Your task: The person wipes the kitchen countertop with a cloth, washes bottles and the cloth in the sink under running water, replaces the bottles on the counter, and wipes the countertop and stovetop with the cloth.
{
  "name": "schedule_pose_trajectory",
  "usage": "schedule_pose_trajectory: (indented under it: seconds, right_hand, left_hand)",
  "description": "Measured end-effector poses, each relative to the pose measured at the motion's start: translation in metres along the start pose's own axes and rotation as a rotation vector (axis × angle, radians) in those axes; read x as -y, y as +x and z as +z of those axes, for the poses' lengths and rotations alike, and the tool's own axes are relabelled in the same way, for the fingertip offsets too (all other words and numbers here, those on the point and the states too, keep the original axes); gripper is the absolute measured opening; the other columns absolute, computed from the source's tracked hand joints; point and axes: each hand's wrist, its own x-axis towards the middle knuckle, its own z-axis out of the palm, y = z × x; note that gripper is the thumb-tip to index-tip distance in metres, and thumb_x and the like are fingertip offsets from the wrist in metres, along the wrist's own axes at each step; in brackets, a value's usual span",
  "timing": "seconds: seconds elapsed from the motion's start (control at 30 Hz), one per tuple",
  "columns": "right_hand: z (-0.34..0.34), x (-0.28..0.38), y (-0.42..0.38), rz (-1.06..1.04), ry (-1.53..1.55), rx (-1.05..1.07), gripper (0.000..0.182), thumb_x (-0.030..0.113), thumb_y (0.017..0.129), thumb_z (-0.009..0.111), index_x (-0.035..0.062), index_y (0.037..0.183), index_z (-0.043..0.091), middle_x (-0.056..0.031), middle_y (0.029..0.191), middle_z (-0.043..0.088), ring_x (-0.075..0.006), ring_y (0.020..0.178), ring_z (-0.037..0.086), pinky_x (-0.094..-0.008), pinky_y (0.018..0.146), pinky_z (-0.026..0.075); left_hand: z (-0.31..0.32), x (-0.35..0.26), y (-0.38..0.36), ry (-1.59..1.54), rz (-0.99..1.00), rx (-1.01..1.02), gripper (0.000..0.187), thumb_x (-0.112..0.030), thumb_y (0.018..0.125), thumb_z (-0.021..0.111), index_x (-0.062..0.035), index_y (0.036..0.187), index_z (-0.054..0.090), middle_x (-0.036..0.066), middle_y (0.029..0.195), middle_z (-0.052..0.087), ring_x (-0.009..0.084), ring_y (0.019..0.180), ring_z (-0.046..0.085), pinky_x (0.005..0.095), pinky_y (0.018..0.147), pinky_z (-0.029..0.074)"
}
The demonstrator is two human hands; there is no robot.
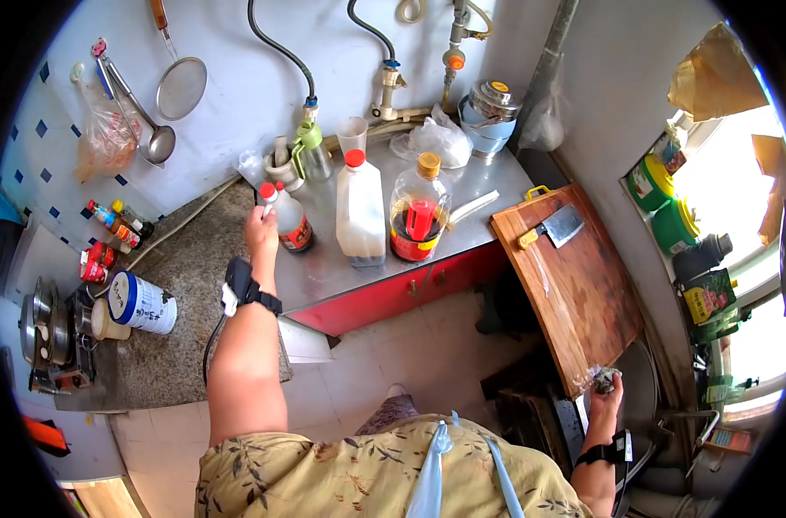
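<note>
My left hand (260, 231) is closed at the upper left side of a red-capped bottle (293, 226) with dark liquid and a red label. Its fingers partly hide the grip, and a second red cap shows just behind. Beside the bottle stand a large white plastic jug (361, 211) with a red cap and a clear oil jug (417, 211) with a yellow cap. My right hand (611, 397) holds a crumpled grey scouring pad (604, 378) at the near edge of a wooden cutting board (574, 293). A cleaver (555, 228) lies on the board's far part.
On the stone counter (212, 337) at left are a white-and-blue tub (151, 304), small sauce bottles (117, 226) and metal pans (49, 324). A green-topped pitcher (311, 154) and lidded metal pot (494, 108) stand at the back. Green containers (674, 224) line the windowsill.
</note>
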Motion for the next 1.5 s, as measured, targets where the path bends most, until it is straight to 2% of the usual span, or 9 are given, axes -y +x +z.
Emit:
schedule_pose_trajectory:
  seconds: [0.07, 0.2, 0.4, 0.47, 0.73, 0.93, 1.0, 1.1, 1.5]
  right_hand:
    - [-0.007, 0.001, 0.001, 0.026, -0.021, 0.055, 0.02, 0.021, 0.079, 0.053, 0.0082, 0.094, 0.057, -0.0049, 0.091, 0.062, -0.0227, 0.083, 0.059, -0.0343, 0.073, 0.049]
    - [-0.013, 0.003, 0.01, 0.045, -0.014, 0.075, 0.02, 0.021, 0.08, 0.051, 0.0078, 0.095, 0.056, -0.0045, 0.092, 0.061, -0.022, 0.083, 0.059, -0.0339, 0.073, 0.048]
    - [-0.024, 0.011, 0.023, 0.081, 0.001, 0.131, 0.023, 0.023, 0.081, 0.051, 0.0079, 0.098, 0.056, -0.0044, 0.095, 0.061, -0.022, 0.087, 0.058, -0.0353, 0.074, 0.048]
    - [-0.021, 0.005, 0.014, 0.064, 0.046, 0.165, 0.023, 0.023, 0.081, 0.051, 0.0081, 0.098, 0.056, -0.0044, 0.095, 0.061, -0.0218, 0.086, 0.058, -0.0342, 0.072, 0.048]
    - [-0.045, 0.02, 0.019, -0.005, -0.015, 0.231, 0.024, 0.02, 0.078, 0.058, 0.0081, 0.098, 0.053, -0.005, 0.093, 0.058, -0.0177, 0.085, 0.057, -0.0333, 0.075, 0.048]
    - [0.025, 0.097, -0.065, -0.451, -0.289, 0.511, 0.038, 0.012, 0.077, 0.058, 0.0063, 0.112, 0.044, -0.0084, 0.106, 0.051, -0.0215, 0.101, 0.049, -0.0324, 0.087, 0.039]
    - [0.035, 0.111, -0.06, -1.106, -0.601, 0.451, 0.039, 0.008, 0.074, 0.058, 0.0056, 0.111, 0.046, -0.0122, 0.112, 0.048, -0.0263, 0.107, 0.045, -0.0344, 0.091, 0.035]
    - [0.02, 0.138, -0.057, -1.32, -0.797, 0.089, 0.042, 0.002, 0.071, 0.056, 0.0052, 0.112, 0.048, -0.0154, 0.12, 0.043, -0.0334, 0.111, 0.04, -0.0394, 0.095, 0.033]
    - [-0.151, 0.166, 0.008, -1.028, -0.575, -0.174, 0.036, 0.0, 0.077, 0.047, 0.0024, 0.113, 0.048, -0.0146, 0.12, 0.043, -0.0281, 0.112, 0.042, -0.0333, 0.095, 0.032]
  left_hand:
    - [-0.005, 0.008, -0.018, -0.054, 0.199, -0.051, 0.019, -0.02, 0.078, 0.055, -0.0012, 0.075, 0.051, 0.013, 0.071, 0.053, 0.0287, 0.065, 0.05, 0.0353, 0.063, 0.039]
    - [-0.033, -0.006, -0.074, -0.592, -0.072, 0.068, 0.018, -0.02, 0.083, 0.054, -0.0046, 0.075, 0.051, -0.004, 0.068, 0.046, 0.0062, 0.064, 0.04, 0.0227, 0.059, 0.034]
    - [-0.072, -0.094, -0.162, -0.599, -0.063, 0.344, 0.019, -0.021, 0.086, 0.051, -0.0085, 0.072, 0.049, -0.005, 0.068, 0.043, 0.0057, 0.065, 0.039, 0.0207, 0.061, 0.034]
    - [-0.065, -0.121, -0.186, -0.824, -0.268, 0.486, 0.019, -0.021, 0.086, 0.05, -0.0096, 0.07, 0.048, -0.003, 0.068, 0.046, 0.0067, 0.066, 0.042, 0.0211, 0.063, 0.035]
    - [0.071, -0.301, -0.31, -0.957, -0.276, 1.083, 0.02, -0.024, 0.087, 0.048, -0.0108, 0.073, 0.051, -0.004, 0.067, 0.047, 0.0061, 0.065, 0.043, 0.0209, 0.062, 0.034]
    - [0.172, -0.441, -0.453, -0.864, -0.193, 1.371, 0.017, -0.022, 0.087, 0.048, -0.0113, 0.075, 0.051, -0.003, 0.068, 0.049, 0.0062, 0.063, 0.044, 0.021, 0.061, 0.036]
    - [0.198, -0.478, -0.506, -0.844, -0.148, 1.395, 0.015, -0.021, 0.087, 0.049, -0.0122, 0.076, 0.053, -0.003, 0.067, 0.05, 0.0053, 0.063, 0.046, 0.021, 0.06, 0.037]
    - [0.22, -0.526, -0.565, -0.915, -0.209, 1.524, 0.015, -0.02, 0.087, 0.049, -0.0114, 0.076, 0.053, -0.004, 0.068, 0.051, 0.004, 0.06, 0.045, 0.0193, 0.056, 0.036]
    - [0.275, -0.593, -0.667, -0.901, -0.261, 1.818, 0.019, -0.019, 0.086, 0.049, -0.0108, 0.069, 0.051, -0.001, 0.064, 0.051, 0.006, 0.054, 0.038, 0.0201, 0.053, 0.03]
